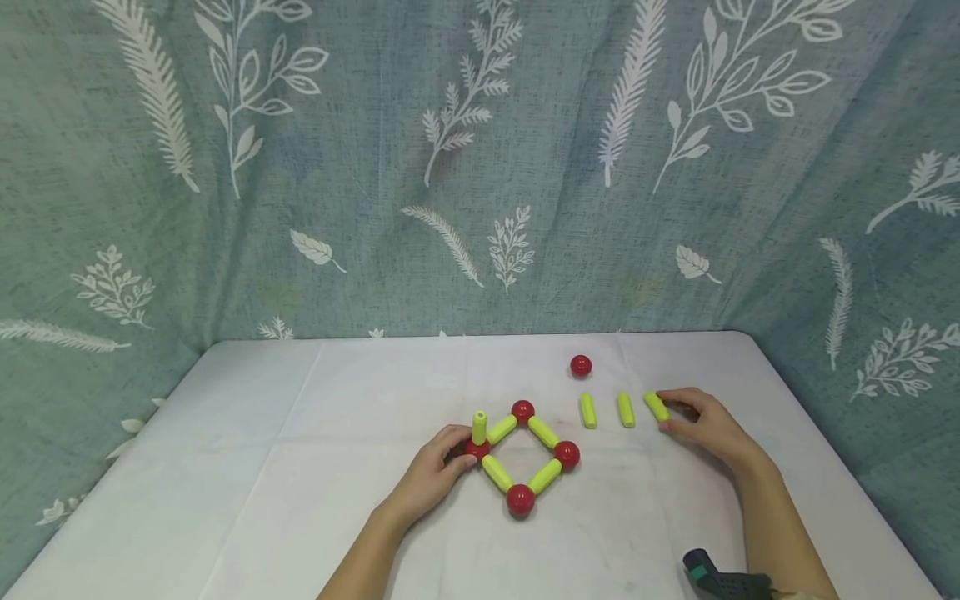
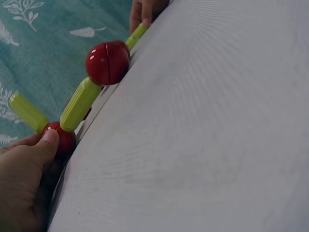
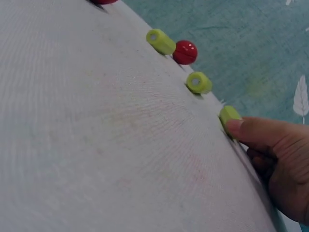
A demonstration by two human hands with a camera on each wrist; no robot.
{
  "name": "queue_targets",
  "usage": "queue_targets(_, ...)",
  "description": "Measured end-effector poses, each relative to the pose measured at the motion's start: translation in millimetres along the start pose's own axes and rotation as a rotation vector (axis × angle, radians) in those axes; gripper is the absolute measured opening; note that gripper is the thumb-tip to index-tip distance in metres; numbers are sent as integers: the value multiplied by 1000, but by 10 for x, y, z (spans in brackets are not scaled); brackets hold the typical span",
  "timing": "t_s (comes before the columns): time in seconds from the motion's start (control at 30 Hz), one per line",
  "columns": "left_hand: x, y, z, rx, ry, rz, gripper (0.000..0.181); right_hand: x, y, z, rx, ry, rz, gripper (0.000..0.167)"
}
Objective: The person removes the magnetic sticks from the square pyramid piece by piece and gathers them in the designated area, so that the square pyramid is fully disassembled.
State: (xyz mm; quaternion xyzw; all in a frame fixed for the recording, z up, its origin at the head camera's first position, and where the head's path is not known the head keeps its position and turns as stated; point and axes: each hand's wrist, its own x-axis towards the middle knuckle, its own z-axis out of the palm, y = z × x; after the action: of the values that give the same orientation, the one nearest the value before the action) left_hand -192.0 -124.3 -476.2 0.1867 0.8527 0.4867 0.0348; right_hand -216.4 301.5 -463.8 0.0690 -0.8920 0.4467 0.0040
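Note:
Four-sided and flat on the table, a frame of red balls joined by yellow-green rods point(image 1: 544, 476) lies in the middle of the head view. From its left red ball point(image 1: 477, 450) one rod point(image 1: 479, 427) stands upright. My left hand point(image 1: 435, 468) grips that ball between thumb and fingers, as the left wrist view also shows. Over to the right, my right hand point(image 1: 708, 427) pinches a loose yellow-green rod point(image 1: 657, 406) by thumb and fingertips at the table surface. In the right wrist view the thumb covers part of this rod point(image 3: 229, 116).
Two more loose rods, one point(image 1: 588, 411) and another point(image 1: 626, 410), lie between the frame and my right hand. A single red ball point(image 1: 581, 367) sits behind them. A dark device point(image 1: 723, 577) is by the right forearm. Leaf-patterned cloth point(image 1: 375, 167) hangs behind the white table point(image 1: 300, 500).

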Motion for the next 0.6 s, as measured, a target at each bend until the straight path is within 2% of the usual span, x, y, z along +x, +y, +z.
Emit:
queue_targets(0.1, -2, 6, -6, 3, -24, -2, 34, 14, 0, -5, -8, -17, 15, 68)
queue_targets(0.2, 2, 9, -8, 4, -32, -4, 35, 62, -9, -22, -37, -60, -17, 76)
queue_targets(0.3, 0, 3, -9, 0, -32, -12, 34, 128, -41, -40, -61, -142, -84, 73)
queue_targets(0.37, -3, 1, -10, -10, -33, -15, 34, 157, -75, -60, -66, -216, -100, 69)
queue_targets(0.5, -6, 2, -6, -20, -43, -9, 35, 170, -146, -102, -88, -335, -10, 69)
queue_targets(0.6, -7, 8, -1, -25, -41, -7, 34, 168, -185, -131, -76, -378, 62, 72)
